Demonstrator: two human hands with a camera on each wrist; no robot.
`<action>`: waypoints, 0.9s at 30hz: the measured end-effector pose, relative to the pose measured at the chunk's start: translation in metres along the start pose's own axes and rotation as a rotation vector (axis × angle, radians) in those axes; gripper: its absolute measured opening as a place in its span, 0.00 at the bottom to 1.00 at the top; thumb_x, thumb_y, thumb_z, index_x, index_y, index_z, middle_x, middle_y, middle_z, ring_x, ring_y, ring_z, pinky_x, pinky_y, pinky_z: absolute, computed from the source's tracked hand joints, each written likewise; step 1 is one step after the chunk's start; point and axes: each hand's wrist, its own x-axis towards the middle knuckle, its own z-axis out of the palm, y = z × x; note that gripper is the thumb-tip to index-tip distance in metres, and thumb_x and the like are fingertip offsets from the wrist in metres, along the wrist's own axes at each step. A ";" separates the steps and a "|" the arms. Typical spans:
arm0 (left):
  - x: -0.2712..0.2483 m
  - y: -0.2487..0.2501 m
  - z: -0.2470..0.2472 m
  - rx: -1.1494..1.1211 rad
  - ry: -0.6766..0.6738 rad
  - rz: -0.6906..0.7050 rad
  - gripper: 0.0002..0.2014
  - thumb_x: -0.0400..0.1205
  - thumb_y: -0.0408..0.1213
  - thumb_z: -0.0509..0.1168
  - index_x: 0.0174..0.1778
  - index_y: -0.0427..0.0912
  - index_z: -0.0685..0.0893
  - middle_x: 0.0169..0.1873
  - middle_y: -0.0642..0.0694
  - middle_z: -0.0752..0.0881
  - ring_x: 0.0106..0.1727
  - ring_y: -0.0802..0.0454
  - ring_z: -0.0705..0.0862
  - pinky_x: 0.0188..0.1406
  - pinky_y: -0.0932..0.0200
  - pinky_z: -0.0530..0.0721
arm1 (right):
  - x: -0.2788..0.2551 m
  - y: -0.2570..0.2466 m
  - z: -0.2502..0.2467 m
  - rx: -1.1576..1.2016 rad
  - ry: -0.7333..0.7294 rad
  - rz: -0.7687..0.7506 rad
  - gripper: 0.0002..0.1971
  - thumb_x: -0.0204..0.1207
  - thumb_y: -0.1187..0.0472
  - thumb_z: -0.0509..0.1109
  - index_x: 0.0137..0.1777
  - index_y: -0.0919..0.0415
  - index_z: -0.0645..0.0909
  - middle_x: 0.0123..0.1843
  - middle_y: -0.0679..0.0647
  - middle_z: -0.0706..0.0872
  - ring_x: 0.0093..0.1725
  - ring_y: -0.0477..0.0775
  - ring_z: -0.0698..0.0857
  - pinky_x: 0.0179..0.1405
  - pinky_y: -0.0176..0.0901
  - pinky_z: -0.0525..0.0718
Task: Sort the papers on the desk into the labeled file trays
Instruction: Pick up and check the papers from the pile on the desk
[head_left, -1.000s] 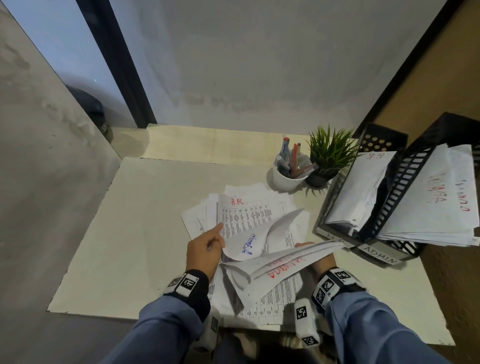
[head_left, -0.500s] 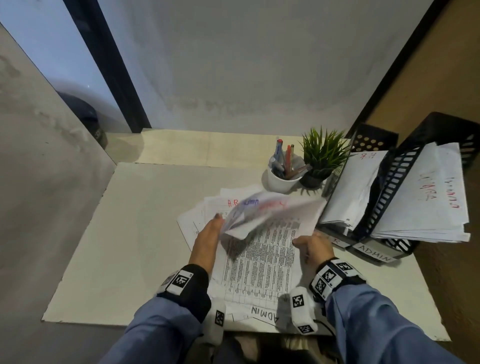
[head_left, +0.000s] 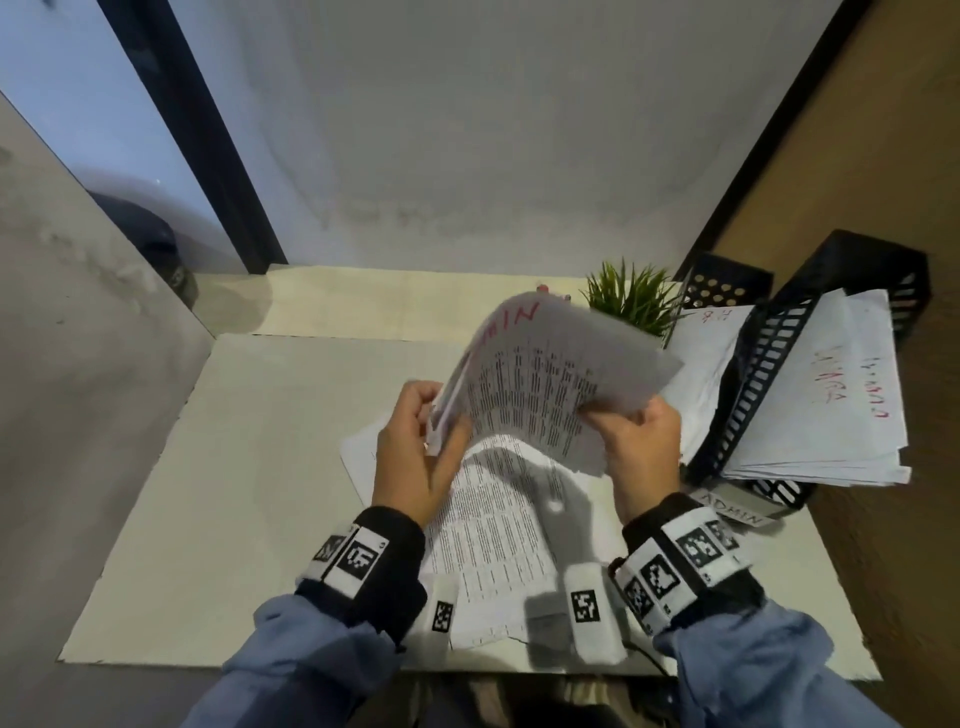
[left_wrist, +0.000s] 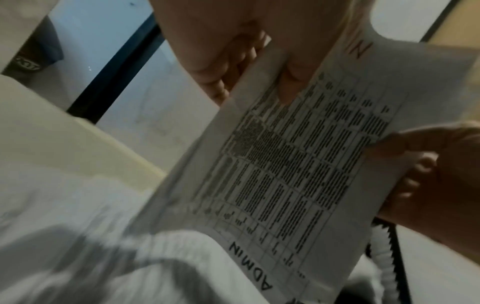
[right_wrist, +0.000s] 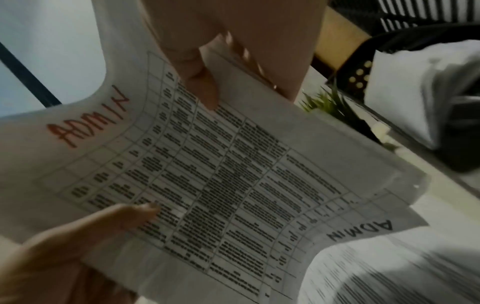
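Both hands hold a bundle of printed papers (head_left: 545, 374) raised above the desk, curled, with "ADMIN" in red at its far end. My left hand (head_left: 441, 426) pinches the bundle's left edge, thumb (left_wrist: 291, 86) on the printed table. My right hand (head_left: 618, 415) grips the right edge, thumb (right_wrist: 200, 82) on top. More printed sheets (head_left: 493, 525) lie flat on the desk below. At the right stand black mesh file trays: the near one (head_left: 769, 364), labeled ADMIN (head_left: 732, 512), holds a stack of papers (head_left: 831, 395); the one behind (head_left: 727, 286) holds sheets too.
A small green plant (head_left: 631, 299) stands behind the raised bundle, beside the trays. The pale desk top (head_left: 260, 467) is bounded by grey walls at left and back and a brown wall at right. The pen cup is hidden behind the papers.
The bundle has come up off the desk. My left hand, flat on the pile before, now pinches its edge, and my right hand has risen with the other edge.
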 end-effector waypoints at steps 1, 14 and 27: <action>-0.005 -0.009 0.002 0.013 -0.015 -0.073 0.12 0.80 0.32 0.68 0.50 0.55 0.77 0.43 0.59 0.85 0.41 0.69 0.85 0.33 0.73 0.84 | -0.004 0.011 0.001 -0.044 -0.004 0.060 0.15 0.69 0.80 0.67 0.39 0.57 0.79 0.43 0.59 0.85 0.46 0.55 0.84 0.38 0.38 0.88; 0.022 0.048 0.044 0.127 -0.201 0.020 0.08 0.83 0.36 0.62 0.56 0.45 0.82 0.42 0.59 0.85 0.44 0.60 0.84 0.44 0.68 0.83 | 0.029 -0.014 -0.057 -0.126 0.148 0.037 0.10 0.70 0.73 0.71 0.51 0.67 0.83 0.41 0.51 0.87 0.40 0.49 0.86 0.41 0.40 0.87; 0.002 0.149 0.152 0.231 -0.390 0.403 0.12 0.81 0.37 0.54 0.60 0.43 0.70 0.40 0.32 0.85 0.38 0.36 0.84 0.38 0.34 0.82 | 0.045 -0.045 -0.206 -0.754 0.631 0.284 0.39 0.66 0.45 0.76 0.73 0.64 0.69 0.72 0.65 0.73 0.71 0.66 0.72 0.70 0.64 0.72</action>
